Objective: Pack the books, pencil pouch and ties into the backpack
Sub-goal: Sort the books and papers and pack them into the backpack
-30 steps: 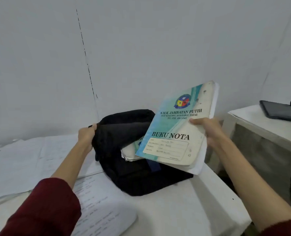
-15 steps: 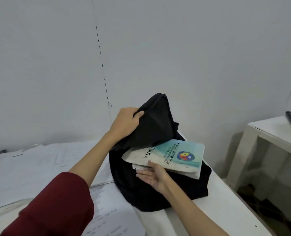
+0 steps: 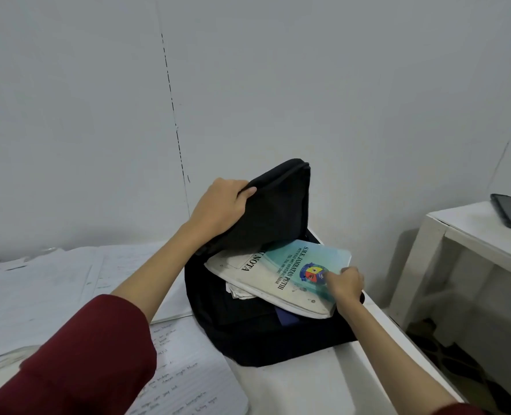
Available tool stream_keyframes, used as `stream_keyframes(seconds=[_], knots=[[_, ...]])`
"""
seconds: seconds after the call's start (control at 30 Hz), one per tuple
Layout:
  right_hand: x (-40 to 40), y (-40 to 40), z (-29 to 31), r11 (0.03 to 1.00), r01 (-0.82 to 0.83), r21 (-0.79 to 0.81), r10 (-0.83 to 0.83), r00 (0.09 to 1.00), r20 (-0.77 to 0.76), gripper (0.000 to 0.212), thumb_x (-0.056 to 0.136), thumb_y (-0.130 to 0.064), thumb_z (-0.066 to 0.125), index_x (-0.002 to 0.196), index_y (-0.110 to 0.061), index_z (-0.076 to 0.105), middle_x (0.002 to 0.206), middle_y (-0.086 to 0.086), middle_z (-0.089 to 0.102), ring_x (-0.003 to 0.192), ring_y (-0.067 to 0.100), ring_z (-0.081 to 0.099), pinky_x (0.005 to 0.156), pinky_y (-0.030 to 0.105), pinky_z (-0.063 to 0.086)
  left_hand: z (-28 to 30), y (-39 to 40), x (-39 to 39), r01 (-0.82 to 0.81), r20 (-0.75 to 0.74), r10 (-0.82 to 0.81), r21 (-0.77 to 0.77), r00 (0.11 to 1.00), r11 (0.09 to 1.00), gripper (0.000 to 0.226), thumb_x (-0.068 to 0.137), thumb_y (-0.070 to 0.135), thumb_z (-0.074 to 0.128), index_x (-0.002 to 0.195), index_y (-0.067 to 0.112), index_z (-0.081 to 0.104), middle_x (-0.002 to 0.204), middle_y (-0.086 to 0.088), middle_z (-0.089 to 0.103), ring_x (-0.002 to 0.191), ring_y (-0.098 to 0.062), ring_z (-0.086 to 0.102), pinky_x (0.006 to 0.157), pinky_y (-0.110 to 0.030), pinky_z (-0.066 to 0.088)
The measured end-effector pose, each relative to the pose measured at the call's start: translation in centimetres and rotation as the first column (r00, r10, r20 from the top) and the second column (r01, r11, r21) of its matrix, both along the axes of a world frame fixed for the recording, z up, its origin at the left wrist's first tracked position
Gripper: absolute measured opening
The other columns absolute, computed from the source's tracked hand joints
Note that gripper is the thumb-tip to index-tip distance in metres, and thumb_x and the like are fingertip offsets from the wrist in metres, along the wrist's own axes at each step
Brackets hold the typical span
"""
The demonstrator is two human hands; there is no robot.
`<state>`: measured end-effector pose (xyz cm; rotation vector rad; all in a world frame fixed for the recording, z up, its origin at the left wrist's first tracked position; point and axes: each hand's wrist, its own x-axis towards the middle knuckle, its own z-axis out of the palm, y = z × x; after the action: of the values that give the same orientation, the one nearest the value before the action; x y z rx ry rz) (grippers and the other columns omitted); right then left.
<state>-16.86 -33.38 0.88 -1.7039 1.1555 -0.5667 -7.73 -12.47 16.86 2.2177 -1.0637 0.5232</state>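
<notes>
Over at the counter (image 3: 323, 384) we've now got the notebook (image 3: 281, 277) half inside the backpack (image 3: 266, 339), left hand (image 3: 218, 209) gripping the flap up, right hand (image 3: 345, 284) fingers curled, nudging its corner deeper, so books are nearly packed.

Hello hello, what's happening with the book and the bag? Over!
Left hand grips backpack flap, holding it open. Right hand pushing notebook, half inside. Nothing blocking.
</notes>
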Motion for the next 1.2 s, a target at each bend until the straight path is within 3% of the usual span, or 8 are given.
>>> stream_keyframes(seconds=[0.13,0.33,0.47,0.57,0.9,1.07,1.13,1.2], knots=[[0.6,-0.3,0.3,0.955,0.146,0.258,-0.17,0.983,0.073,0.042,0.071,-0.007,0.073,0.107,0.006,0.053,0.117,0.018,0.053,0.104,0.032,0.054,0.066,0.032,0.048,0.5,-0.1,-0.4,0.023,0.091,-0.025,0.029,0.996,0.999,0.035,0.099,0.021,0.044,0.065,0.01,0.04,0.051,0.004,0.037,0.051,-0.018,0.037,0.055,-0.03,0.024],[0.4,-0.6,1.1,0.873,-0.038,0.487,-0.075,0.975,0.211,0.023,0.081,0.001,0.066,0.099,0.004,0.052,0.09,0.019,0.063,0.064,0.026,0.059,0.063,0.037,0.052,0.5,-0.1,-0.1,0.018,0.137,-0.021,0.022,0.99,1.0,0.03,0.099,0.022,0.043,0.082,0.004,0.059,0.062,-0.005,0.052,0.058,-0.025,0.047,0.057,-0.03,0.03],[0.1,0.5,1.1,0.703,-0.295,0.647,0.056,0.93,0.364,0.009,0.094,0.0,0.045,0.103,-0.003,0.047,0.085,0.015,0.06,0.063,0.027,0.064,0.04,0.034,0.053,0.9,-1.0,0.0,0.015,0.152,-0.015,0.001,0.988,1.0,0.031,0.099,0.022,0.044,0.079,0.003,0.059,0.06,-0.004,0.051,0.057,-0.025,0.047,0.056,-0.03,0.029],[0.7,1.4,0.7,0.74,-0.212,0.638,-0.075,0.917,0.392,0.013,0.094,0.004,0.045,0.106,0.001,0.048,0.08,0.016,0.059,0.064,0.028,0.059,0.032,0.032,0.049,1.4,-1.6,0.2,0.015,0.137,-0.013,-0.013,0.99,1.0,0.032,0.099,0.023,0.044,0.079,0.004,0.059,0.057,-0.001,0.048,0.055,-0.023,0.046,0.056,-0.029,0.029],[4.0,5.3,-1.5,0.718,-0.205,0.665,-0.235,0.828,0.509,0.026,0.096,-0.005,0.048,0.12,-0.012,0.042,0.109,0.015,0.06,0.086,0.031,0.063,0.07,0.045,0.054,1.0,-1.3,0.4,0.031,0.144,-0.019,-0.086,0.989,0.996,0.026,0.098,0.022,0.046,0.102,0.007,0.067,0.074,-0.008,0.065,0.071,-0.027,0.056,0.063,-0.028,0.035],[3.3,5.9,-1.2,0.859,-0.315,0.404,0.214,0.937,0.277,0.019,0.091,-0.017,0.057,0.103,-0.003,0.052,0.071,0.016,0.068,0.052,0.027,0.062,0.05,0.032,0.053,0.7,-1.1,0.7,0.056,0.142,-0.043,-0.092,0.989,0.994,0.024,0.097,0.02,0.047,0.097,0.006,0.068,0.066,0.002,0.052,0.062,-0.019,0.048,0.06,-0.025,0.029],[1.9,5.0,-1.4,0.943,-0.329,-0.049,0.326,0.943,-0.065,0.026,0.089,-0.032,0.061,0.078,-0.009,0.055,0.062,0.004,0.06,0.06,0.025,0.059,0.058,0.029,0.047,0.5,-0.9,1.0,0.064,0.141,-0.05,-0.099,0.989,0.993,0.023,0.097,0.019,0.048,0.097,0.007,0.068,0.065,0.005,0.05,0.061,-0.013,0.043,0.059,-0.021,0.027],[0.9,4.5,-1.3,0.724,-0.424,-0.544,0.358,0.905,-0.229,0.027,0.084,-0.043,0.065,0.085,-0.016,0.06,0.084,0.0,0.061,0.087,0.022,0.059,0.067,0.027,0.043,0.4,-0.9,1.2,0.065,0.142,-0.051,-0.102,0.989,0.993,0.023,0.097,0.018,0.048,0.098,0.007,0.068,0.066,0.007,0.05,0.06,-0.012,0.043,0.058,-0.018,0.027]])
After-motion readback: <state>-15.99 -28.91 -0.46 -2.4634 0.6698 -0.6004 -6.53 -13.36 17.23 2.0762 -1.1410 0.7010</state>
